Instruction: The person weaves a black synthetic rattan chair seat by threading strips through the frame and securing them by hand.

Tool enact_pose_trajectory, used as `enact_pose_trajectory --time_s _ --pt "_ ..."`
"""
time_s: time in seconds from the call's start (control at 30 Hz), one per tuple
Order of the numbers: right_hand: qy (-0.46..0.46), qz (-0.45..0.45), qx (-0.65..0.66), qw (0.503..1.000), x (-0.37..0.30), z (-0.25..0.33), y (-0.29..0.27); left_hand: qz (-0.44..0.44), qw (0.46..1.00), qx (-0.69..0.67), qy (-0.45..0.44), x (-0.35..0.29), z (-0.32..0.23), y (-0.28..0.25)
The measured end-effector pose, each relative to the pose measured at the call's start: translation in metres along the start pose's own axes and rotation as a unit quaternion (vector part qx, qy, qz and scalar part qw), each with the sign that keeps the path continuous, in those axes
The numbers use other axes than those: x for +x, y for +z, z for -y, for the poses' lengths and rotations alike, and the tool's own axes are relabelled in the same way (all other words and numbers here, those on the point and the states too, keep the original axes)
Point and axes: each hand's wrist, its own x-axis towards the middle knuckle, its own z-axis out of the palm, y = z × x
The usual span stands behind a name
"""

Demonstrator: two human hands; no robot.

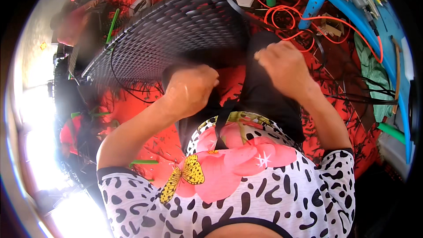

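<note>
A woven panel of black flat strips (176, 31) leans across the far side, tilted, with its lower edge by my knees. My left hand (189, 89) is closed in a loose fist above my left thigh, just below the weave. Over my right thigh my right hand (282, 64) is closed too, thumb and fingers pressed together beside the panel's right end. What either hand grips, if anything, is hidden or too thin to make out. A loose black strip (223, 125) runs up from my lap between my forearms.
On the right stands a blue plastic table or stool (315, 6) with hand tools (359, 0) on it. An orange cord (293, 22) coils on the red floor (141, 139), which is littered with dark scraps. Green cloth (374, 79) hangs at right. Another person (75, 26) sits far left, blurred.
</note>
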Motion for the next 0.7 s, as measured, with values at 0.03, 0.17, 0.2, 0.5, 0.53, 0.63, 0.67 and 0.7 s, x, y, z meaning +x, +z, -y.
enact_pose_trajectory --time_s 0.03,0.17,0.2,0.5,0.53,0.63,0.67,0.7 --pt "0.018 -0.018 -0.031 0.999 0.001 -0.008 0.002 -0.041 0.999 0.027 -0.001 -0.002 0.004 0.001" --pt "0.103 -0.040 0.049 0.993 0.001 -0.001 0.009 -0.095 0.995 0.026 0.018 0.002 0.006 -0.005" --pt "0.094 -0.046 0.153 0.983 0.015 0.015 0.007 -0.097 0.995 0.025 0.017 0.004 0.004 -0.008" --pt "-0.041 -0.209 0.023 0.977 0.066 0.014 0.011 -0.245 0.966 -0.073 -0.049 0.021 -0.002 -0.017" --pt "-0.035 -0.227 0.026 0.973 0.068 0.014 0.012 -0.247 0.966 -0.060 -0.041 0.022 -0.002 -0.016" --pt "-0.030 -0.330 0.007 0.944 0.086 -0.005 0.001 -0.289 0.928 -0.212 -0.099 0.034 0.011 -0.017" --pt "-0.010 -0.333 -0.010 0.943 0.086 -0.011 -0.004 -0.280 0.934 -0.207 -0.084 0.039 0.016 -0.017" --pt "-0.003 -0.359 -0.017 0.933 0.089 -0.019 -0.004 -0.283 0.933 -0.208 -0.084 0.043 0.016 -0.017"
